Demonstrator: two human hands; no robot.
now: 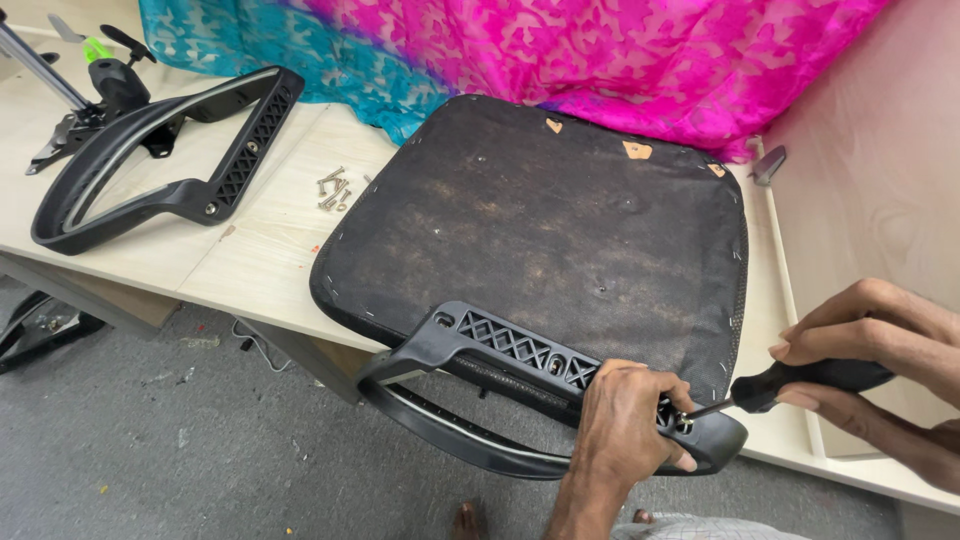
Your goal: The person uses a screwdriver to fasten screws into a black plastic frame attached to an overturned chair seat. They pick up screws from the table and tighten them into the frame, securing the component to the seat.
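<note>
An upturned chair seat with a dusty black underside lies on the light wooden table. A black plastic armrest lies along its near edge. My left hand presses down on the armrest's right end, fingers by a screw. My right hand grips a black-handled screwdriver, its tip set in that screw.
A second black armrest lies at the table's left, with a chair mechanism and lever behind it. Several loose screws sit between armrest and seat. Pink and teal cloth covers the back. A wooden panel stands at right. Grey floor below.
</note>
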